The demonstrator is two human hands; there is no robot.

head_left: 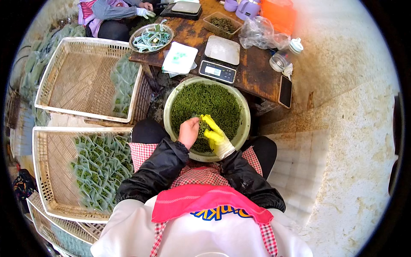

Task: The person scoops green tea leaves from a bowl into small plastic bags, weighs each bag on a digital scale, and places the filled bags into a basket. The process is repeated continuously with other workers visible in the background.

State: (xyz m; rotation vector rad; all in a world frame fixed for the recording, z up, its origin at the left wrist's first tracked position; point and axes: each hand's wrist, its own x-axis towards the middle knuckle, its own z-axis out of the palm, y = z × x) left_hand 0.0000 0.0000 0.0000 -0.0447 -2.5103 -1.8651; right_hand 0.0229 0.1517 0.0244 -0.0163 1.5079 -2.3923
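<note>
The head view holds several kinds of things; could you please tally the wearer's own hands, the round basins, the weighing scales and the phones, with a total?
Hands: 2 (bare left hand, yellow-gloved right hand)
Round basins: 1 (pale basin)
Weighing scales: 2 (near scale, far scale)
Phones: 1 (dark phone)
Total: 6

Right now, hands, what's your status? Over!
Bare left hand and yellow-gloved right hand close together over green heap; grip contents unclear. Heap fills much of pale basin. Digital scale on table just beyond; nothing seen blocking.
</note>
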